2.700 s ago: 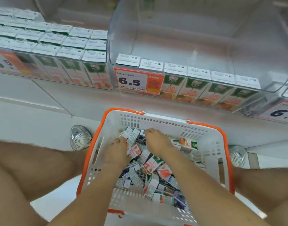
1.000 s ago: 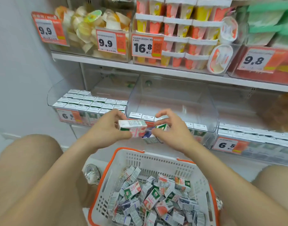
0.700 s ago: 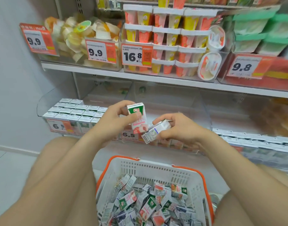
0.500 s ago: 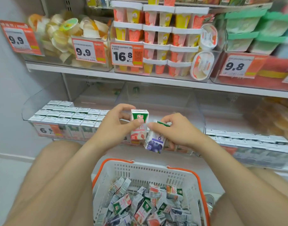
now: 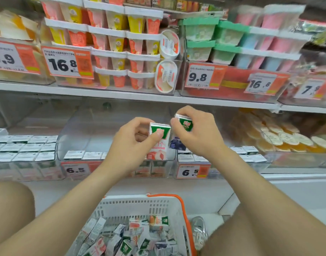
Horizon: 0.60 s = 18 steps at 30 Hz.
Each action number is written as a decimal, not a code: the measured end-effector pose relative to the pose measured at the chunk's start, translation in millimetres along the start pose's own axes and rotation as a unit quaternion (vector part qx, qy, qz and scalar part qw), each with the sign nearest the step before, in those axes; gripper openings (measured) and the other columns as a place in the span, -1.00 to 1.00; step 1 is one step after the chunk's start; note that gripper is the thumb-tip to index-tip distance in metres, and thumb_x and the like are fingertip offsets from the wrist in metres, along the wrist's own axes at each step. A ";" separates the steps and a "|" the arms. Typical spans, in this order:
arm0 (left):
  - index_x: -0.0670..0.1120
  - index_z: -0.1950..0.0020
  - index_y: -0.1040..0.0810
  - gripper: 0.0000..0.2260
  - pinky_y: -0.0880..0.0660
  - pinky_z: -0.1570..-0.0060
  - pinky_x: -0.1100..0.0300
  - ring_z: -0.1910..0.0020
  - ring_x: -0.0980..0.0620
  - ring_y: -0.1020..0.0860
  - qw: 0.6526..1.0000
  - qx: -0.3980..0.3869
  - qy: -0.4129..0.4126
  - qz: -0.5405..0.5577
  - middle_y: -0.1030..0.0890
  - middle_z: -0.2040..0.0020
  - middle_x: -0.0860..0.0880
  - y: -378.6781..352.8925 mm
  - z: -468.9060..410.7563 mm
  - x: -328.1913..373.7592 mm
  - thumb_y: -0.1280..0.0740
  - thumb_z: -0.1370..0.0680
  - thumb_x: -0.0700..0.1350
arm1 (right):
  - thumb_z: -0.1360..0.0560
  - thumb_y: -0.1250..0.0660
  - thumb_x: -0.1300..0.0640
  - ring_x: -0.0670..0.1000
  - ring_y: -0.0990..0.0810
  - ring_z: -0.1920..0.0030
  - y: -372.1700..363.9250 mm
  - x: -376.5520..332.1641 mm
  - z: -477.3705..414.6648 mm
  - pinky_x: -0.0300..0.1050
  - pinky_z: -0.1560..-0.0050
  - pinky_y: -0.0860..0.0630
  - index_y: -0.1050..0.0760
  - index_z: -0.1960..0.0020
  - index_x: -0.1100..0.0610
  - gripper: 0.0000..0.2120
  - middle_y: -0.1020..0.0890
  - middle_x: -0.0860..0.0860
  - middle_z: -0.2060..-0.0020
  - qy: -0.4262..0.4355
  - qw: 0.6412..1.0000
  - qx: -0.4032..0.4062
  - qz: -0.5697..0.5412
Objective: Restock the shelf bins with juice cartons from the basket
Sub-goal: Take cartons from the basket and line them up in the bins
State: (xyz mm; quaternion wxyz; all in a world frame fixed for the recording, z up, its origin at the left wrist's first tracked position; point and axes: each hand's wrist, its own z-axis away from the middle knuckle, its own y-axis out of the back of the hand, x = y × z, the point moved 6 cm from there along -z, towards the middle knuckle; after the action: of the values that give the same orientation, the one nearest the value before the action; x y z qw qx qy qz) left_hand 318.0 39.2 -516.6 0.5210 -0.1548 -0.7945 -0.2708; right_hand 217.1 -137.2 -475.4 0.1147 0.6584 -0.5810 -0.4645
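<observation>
My left hand (image 5: 132, 143) grips an upright peach juice carton (image 5: 159, 143) in front of the middle clear bin (image 5: 79, 126). Right beside it, my right hand (image 5: 197, 133) holds a blueberry juice carton (image 5: 183, 126), also upright, its lower part dark blue. The two cartons nearly touch. The middle bin has one row of cartons along its front, partly hidden behind my hands. Below, the white basket with an orange rim (image 5: 184, 204) holds several jumbled cartons.
A left bin (image 5: 25, 145) is packed with cartons. A right bin (image 5: 250, 154) holds a few rows. Price tags reading 6.5 hang on the bin fronts. The shelf above carries dessert cups and tubs. My bare knees flank the basket.
Both hands came up out of the basket, each with a carton, and turned the cartons upright in front of the middle bin. The view tilted up and to the right.
</observation>
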 end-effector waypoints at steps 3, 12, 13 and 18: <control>0.12 -0.15 -0.59 -0.78 -0.66 -0.01 -0.01 0.06 0.12 -0.69 1.000 0.013 -0.003 -0.006 -0.72 0.04 0.09 -24.4 -6.5 3.4 -0.50 -0.56 0.08 | -0.62 -0.32 -0.18 -0.05 -0.60 0.11 12.0 26.1 0.8 0.02 0.06 -0.56 -0.55 -0.12 -0.02 -0.75 -0.64 -0.10 0.13 -0.004 0.999 0.050 0.009; 0.10 -0.18 -0.55 -0.81 -0.67 -0.05 -0.05 -0.01 0.09 -0.71 1.000 0.014 0.015 0.000 -0.71 -0.06 0.10 -26.7 -2.1 -27.1 -0.47 -0.60 -0.02 | -0.62 -0.38 -0.12 0.25 -0.57 -0.22 -48.4 79.0 -20.0 0.11 -0.16 -0.55 -0.57 -0.34 0.12 -0.59 -0.66 0.19 -0.16 -0.088 0.971 -0.179 0.133; 0.09 -0.17 -0.55 -0.82 -0.67 -0.05 -0.05 0.00 0.08 -0.71 1.000 0.017 0.023 0.007 -0.70 -0.06 0.10 -25.0 -1.1 -31.4 -0.47 -0.60 -0.04 | -0.62 -0.38 -0.09 0.26 -0.58 -0.22 -55.7 79.8 -19.5 0.13 -0.17 -0.57 -0.59 -0.30 0.14 -0.63 -0.67 0.19 -0.16 -0.100 0.963 -0.216 0.128; 0.07 -0.19 -0.56 -0.79 -0.66 -0.09 -0.05 -0.03 0.07 -0.71 0.999 0.017 0.038 0.016 -0.70 -0.09 0.09 -19.9 -1.3 -43.9 -0.48 -0.60 -0.08 | -0.63 -0.17 0.02 0.23 -0.59 -0.10 -77.3 93.7 -12.6 0.10 -0.16 -0.55 -0.60 -0.05 0.16 -0.71 -0.67 0.15 -0.05 -0.161 0.902 -0.381 0.125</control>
State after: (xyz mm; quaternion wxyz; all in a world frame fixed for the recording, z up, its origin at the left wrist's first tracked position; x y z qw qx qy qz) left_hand 326.4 24.0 -561.6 0.5577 -0.1479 -0.7760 -0.2546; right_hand 267.4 -200.6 -566.8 0.3186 0.4025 -0.4474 -0.7323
